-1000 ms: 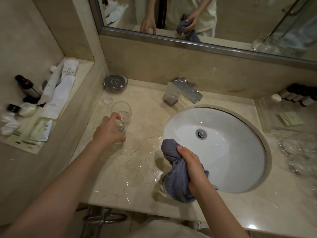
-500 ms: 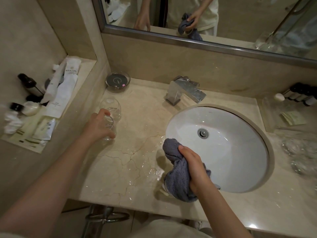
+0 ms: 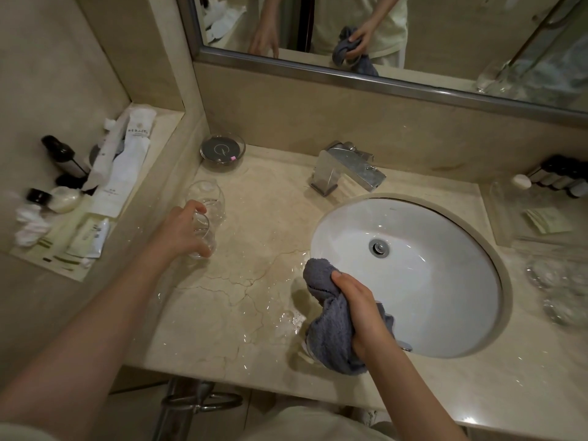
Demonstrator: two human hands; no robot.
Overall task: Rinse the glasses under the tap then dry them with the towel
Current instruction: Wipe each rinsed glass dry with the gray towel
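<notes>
We stand at the marble counter (image 3: 254, 313), one hand on a glass, the other on the towel.

The white sink (image 3: 445, 297) lies right of the wet counter. Our right hand (image 3: 361, 308) grips the bunched grey towel (image 3: 331, 338) at the basin's near-left rim. Our left hand (image 3: 181, 229) wraps a clear glass (image 3: 203, 233) standing on the counter, far left of the tap (image 3: 348, 168); a second glass (image 3: 206, 198) stands just behind it.

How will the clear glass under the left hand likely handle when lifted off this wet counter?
Probably slippery: the glass looks wet, and water is pooled on the counter. Likely fragile, being thin and clear. The left hand should keep a firm grip; it may knock the second glass behind.
</notes>
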